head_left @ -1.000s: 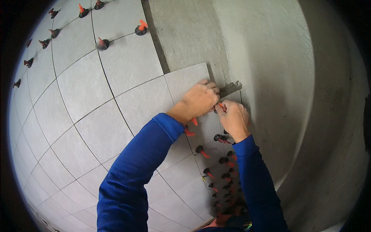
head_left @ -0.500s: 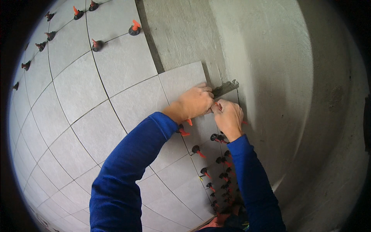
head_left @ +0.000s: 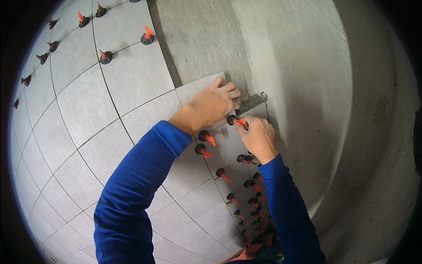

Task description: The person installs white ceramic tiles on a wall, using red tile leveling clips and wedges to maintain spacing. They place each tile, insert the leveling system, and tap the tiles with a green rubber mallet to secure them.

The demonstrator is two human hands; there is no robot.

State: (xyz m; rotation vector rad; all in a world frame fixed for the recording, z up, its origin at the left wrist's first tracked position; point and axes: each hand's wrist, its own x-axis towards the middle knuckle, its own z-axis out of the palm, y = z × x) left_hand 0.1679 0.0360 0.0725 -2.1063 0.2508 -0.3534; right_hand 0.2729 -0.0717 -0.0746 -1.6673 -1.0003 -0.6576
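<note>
My right hand (head_left: pixel 258 137) pinches the orange handle of a tile leveler (head_left: pixel 232 119), whose round black base sits at the joint by the lower right corner of a grey wall tile (head_left: pixel 193 90). My left hand (head_left: pixel 213 104) lies on that tile with its fingers apart, their tips by its right edge; its palm is hidden. To the right of the leveler is a narrower tile (head_left: pixel 260 112) with grey mortar (head_left: pixel 254 102) along its upper edge. Below my left wrist, two more levelers, an upper one (head_left: pixel 204 136) and a lower one (head_left: pixel 201 150), are fixed at the joints.
Several levelers (head_left: pixel 105 56) stick out from the tiled wall (head_left: pixel 88 127) at the upper left, and a column of them (head_left: pixel 253 185) runs down beside my right forearm. Bare cement (head_left: pixel 200 39) lies above the tile. A rough plastered wall (head_left: pixel 303 88) adjoins on the right.
My left hand has lifted away from my right fingers, moved up and left, and spread out on the tile. The leveler's black base has come into sight, still with my right hand at its handle.
</note>
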